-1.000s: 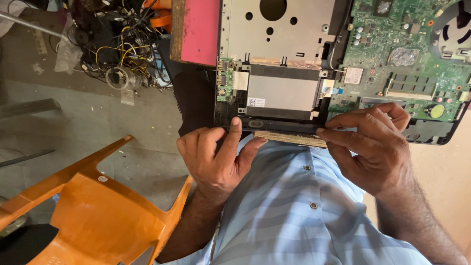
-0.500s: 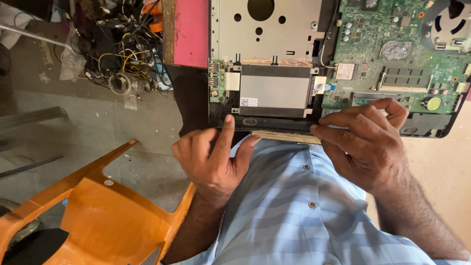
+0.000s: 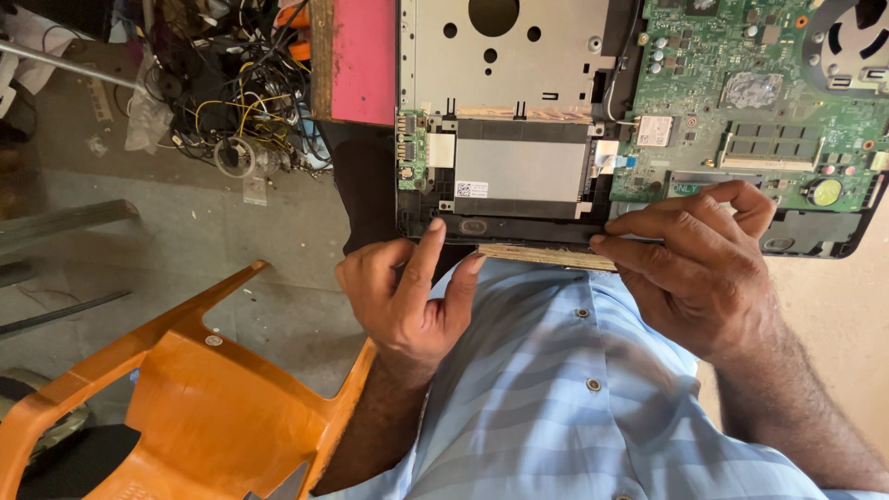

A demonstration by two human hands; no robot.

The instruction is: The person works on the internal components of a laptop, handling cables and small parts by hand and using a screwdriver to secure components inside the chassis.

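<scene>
An orange plastic chair (image 3: 194, 407) stood at far left. The left hand (image 3: 407, 292) (fingers loosely curled, gripping nothing) pressed its index fingertip against the near edge of the opened black laptop chassis with exposed green circuit board (image 3: 639, 120), which lay on the table edge; the right hand (image 3: 694, 259) pinched that same edge.

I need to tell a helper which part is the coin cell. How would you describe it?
Start at the opened laptop and its green motherboard. Just beyond the right hand, beside the memory module, sits the coin cell battery: the only round, yellow-green disc among rectangular parts.
</scene>
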